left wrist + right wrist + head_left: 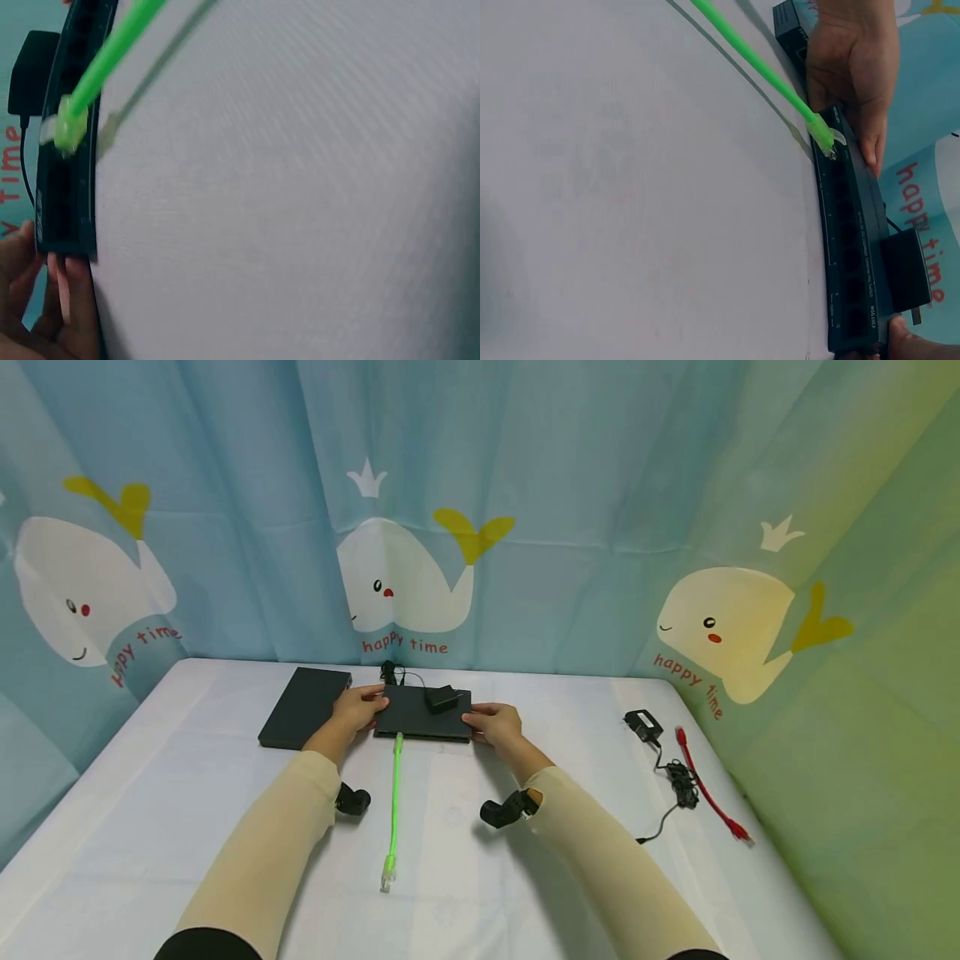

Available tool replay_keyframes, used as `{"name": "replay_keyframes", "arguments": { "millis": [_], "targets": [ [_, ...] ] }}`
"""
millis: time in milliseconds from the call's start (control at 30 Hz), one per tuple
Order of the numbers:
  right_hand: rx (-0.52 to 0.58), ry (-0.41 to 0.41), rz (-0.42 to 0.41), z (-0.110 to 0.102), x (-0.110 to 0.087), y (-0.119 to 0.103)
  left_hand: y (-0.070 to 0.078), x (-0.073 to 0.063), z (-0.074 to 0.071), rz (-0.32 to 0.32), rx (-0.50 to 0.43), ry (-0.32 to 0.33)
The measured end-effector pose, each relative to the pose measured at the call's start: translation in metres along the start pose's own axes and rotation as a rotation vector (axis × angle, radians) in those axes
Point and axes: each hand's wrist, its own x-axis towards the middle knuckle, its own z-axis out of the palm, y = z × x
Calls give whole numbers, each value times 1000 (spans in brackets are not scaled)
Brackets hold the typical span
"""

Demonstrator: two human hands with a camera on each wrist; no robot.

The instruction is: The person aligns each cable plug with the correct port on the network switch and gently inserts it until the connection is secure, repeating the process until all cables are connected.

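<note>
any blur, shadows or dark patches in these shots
Head view: fairly sharp, soft shadow beside the right sleeve on the white table; left wrist view: dim, the green cable soft-edged, its shadow alongside, frame's right edge dark; right wrist view: cable shadow again, left edge darker.

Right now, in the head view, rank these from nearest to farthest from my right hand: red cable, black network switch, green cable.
1. Black network switch, held by your right hand.
2. Green cable, to the hand's left.
3. Red cable, off to the right.
</note>
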Motion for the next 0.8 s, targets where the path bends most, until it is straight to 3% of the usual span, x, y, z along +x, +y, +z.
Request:
{"name": "replay_keyframes", "arguments": {
  "millis": [367, 567, 700, 800],
  "targets": [
    [-11, 7, -6, 7, 3, 1, 6, 1, -2, -56, 30, 35],
    [-1, 1, -8, 8, 2, 1, 5, 2, -4, -54, 69, 52],
    [8, -1, -2, 8, 2, 0, 10, -2, -18, -21, 60, 26],
    [11, 0, -4, 8, 2, 0, 15, -7, -44, 55, 58, 34]
  ]
}}
